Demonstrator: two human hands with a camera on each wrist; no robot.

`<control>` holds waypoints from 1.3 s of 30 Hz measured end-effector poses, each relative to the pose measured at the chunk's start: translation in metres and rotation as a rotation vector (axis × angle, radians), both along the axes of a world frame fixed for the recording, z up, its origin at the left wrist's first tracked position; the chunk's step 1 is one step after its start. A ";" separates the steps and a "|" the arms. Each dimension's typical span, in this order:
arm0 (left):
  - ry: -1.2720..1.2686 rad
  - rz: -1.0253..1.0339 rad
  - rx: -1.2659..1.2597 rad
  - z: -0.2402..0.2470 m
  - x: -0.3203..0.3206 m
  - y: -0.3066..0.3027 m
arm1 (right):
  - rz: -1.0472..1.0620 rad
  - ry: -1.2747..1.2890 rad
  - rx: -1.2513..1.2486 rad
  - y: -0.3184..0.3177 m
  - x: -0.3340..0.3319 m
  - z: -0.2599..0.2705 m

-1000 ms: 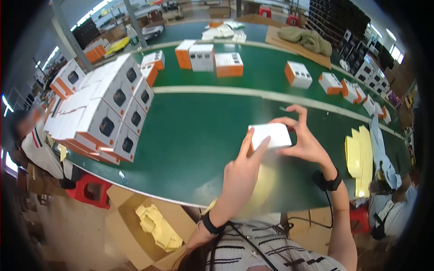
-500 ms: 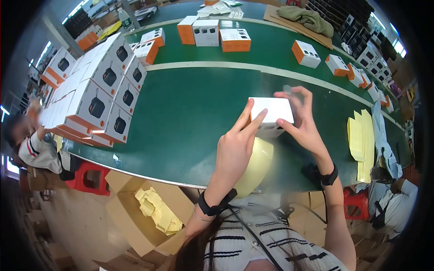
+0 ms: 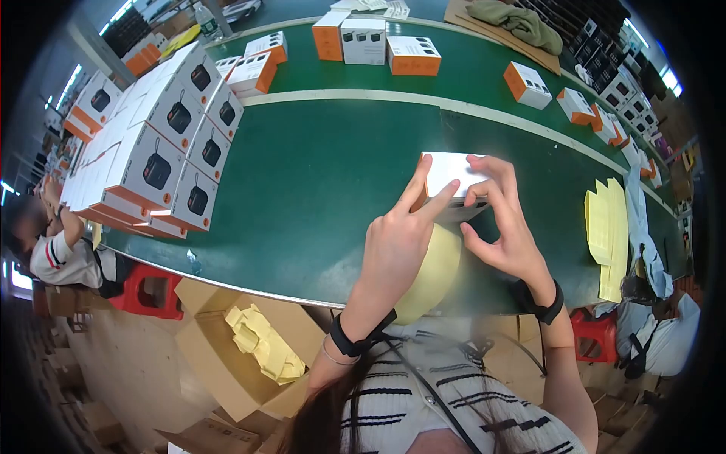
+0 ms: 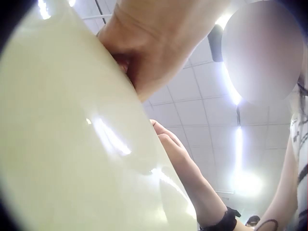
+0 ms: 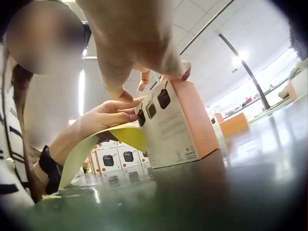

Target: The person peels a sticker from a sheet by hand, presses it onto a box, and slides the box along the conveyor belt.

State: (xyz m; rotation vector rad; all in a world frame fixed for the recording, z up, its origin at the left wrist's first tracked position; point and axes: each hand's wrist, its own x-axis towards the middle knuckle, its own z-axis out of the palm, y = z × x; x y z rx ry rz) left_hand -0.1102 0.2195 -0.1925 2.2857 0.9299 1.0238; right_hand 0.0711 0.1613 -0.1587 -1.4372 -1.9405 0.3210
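A white box with an orange side (image 3: 452,171) (image 5: 168,132) stands upright on the green table (image 3: 318,204). My left hand (image 3: 397,246) (image 5: 103,118) touches its left edge and top with extended fingers; its lower fingers are hidden. Beneath that hand curves a glossy yellow sheet (image 3: 432,276) (image 4: 72,125) (image 5: 79,156), which it appears to hold. From the right, my right hand (image 3: 507,227) (image 5: 132,43) touches the box's top with bent fingers, its thumb apart from the box. Whether a small clear seal lies under those fingertips cannot be told.
Stacked white boxes (image 3: 155,144) fill the table's left end. Several boxes (image 3: 414,57) stand beyond the pale divider strip (image 3: 333,94). Yellow sheets (image 3: 607,238) lie at right. Below the front edge is an open carton (image 3: 227,363); another person (image 3: 57,253) sits far left.
My right fingers, which held a small clear round piece beside the box, have come over onto its top. My left hand stays against the box; the view has tilted down.
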 end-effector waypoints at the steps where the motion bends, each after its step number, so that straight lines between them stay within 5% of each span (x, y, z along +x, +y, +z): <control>1: 0.002 -0.004 -0.002 0.000 0.000 0.000 | -0.014 0.047 -0.016 0.000 -0.001 0.000; 18: -0.058 -0.023 -0.014 -0.002 -0.001 0.004 | -0.106 -0.007 0.067 0.017 0.002 -0.011; 21: -0.077 -0.038 0.008 -0.004 -0.002 0.008 | -0.108 -0.101 0.230 0.038 0.005 -0.013; 23: -0.068 -0.012 0.016 -0.004 -0.001 0.007 | 0.025 0.231 0.040 0.050 0.011 -0.014; 25: -0.005 -0.041 -0.093 0.004 -0.005 0.009 | 0.062 0.300 0.062 0.056 0.012 -0.010; 28: -0.370 -0.154 -0.276 0.005 -0.009 0.008 | 0.014 0.285 0.064 0.067 0.015 -0.013; 31: -0.332 0.010 -0.222 0.014 -0.035 0.005 | -0.163 0.273 -0.011 0.117 0.072 -0.018; 33: -0.309 0.096 -0.124 0.011 -0.062 0.005 | -0.357 0.692 -0.150 0.181 0.152 -0.031; 35: -0.331 0.134 -0.398 0.014 -0.089 -0.001 | -0.329 0.319 -0.333 0.234 0.274 -0.041; 39: -0.362 0.313 -0.423 0.002 -0.129 -0.005 | -0.226 0.037 -0.034 0.347 0.269 -0.038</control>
